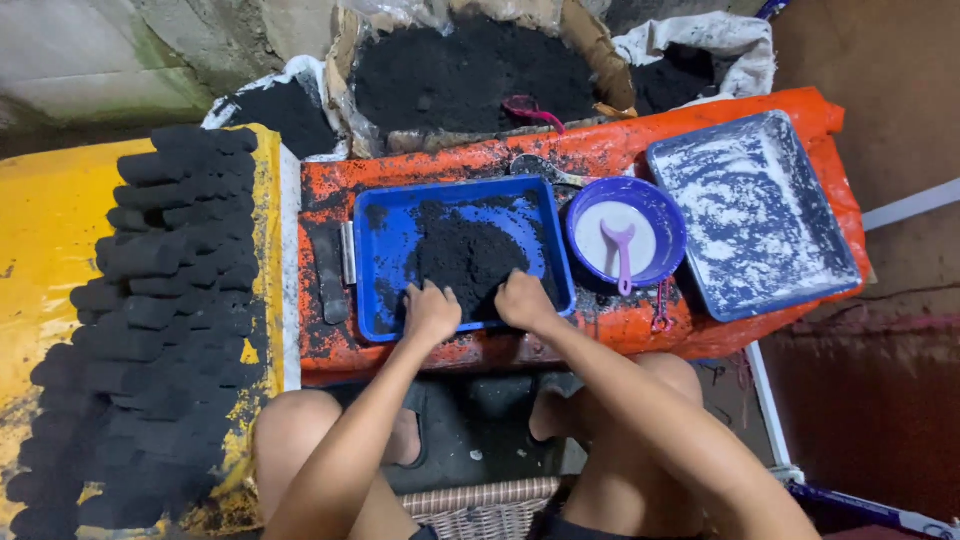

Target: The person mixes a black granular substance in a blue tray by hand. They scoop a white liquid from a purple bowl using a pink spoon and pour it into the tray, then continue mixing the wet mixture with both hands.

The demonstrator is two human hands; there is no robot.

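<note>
Both hands, left and right, curl into the black powder heaped just ahead in the blue tray; whether either grip is closed, I cannot tell.

A low counter draped in orange sheeting, smeared black, carries a blue tray of dark powder at its middle. Beside the tray's left edge lies a flat black tool. Toward the right end sit a purple bowl of white powder with a pink spoon, and a white-dusted blue-grey tray at the right edge.
</note>
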